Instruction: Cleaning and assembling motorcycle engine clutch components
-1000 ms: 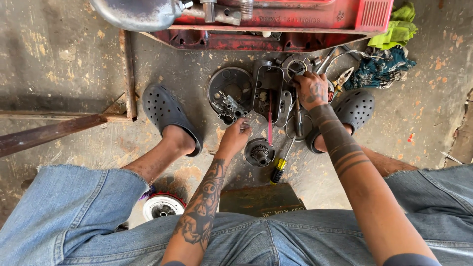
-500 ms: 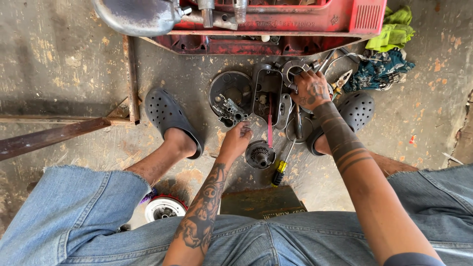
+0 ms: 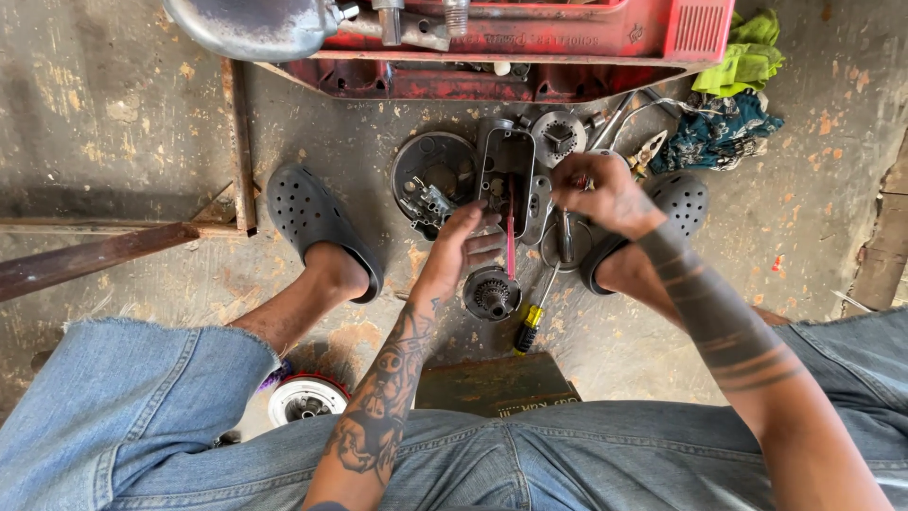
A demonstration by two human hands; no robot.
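Observation:
My left hand (image 3: 465, 244) reaches forward with fingers apart, its tips at the lower edge of an oblong grey metal casing (image 3: 506, 168) lying on the floor. A thin red-handled tool (image 3: 511, 241) lies just right of those fingers. Below the hand sits a small round geared part (image 3: 490, 293). My right hand (image 3: 603, 194) hovers right of the casing, fingers pinched on a small part that I cannot make out. A yellow-and-black screwdriver (image 3: 528, 326) lies below, between my feet.
A red machine body (image 3: 530, 38) with a silver muffler (image 3: 251, 24) stands ahead. A round dark plate (image 3: 430, 175), pliers (image 3: 648, 151), green and dark cloths (image 3: 747, 61), a flat metal box (image 3: 497, 383), a white round part (image 3: 303, 397) and rusty bars (image 3: 95, 254) lie around my dark clogs (image 3: 312, 222).
My left hand has moved forward from beside the geared part up to the casing's lower edge. My right hand stays over the parts at the right.

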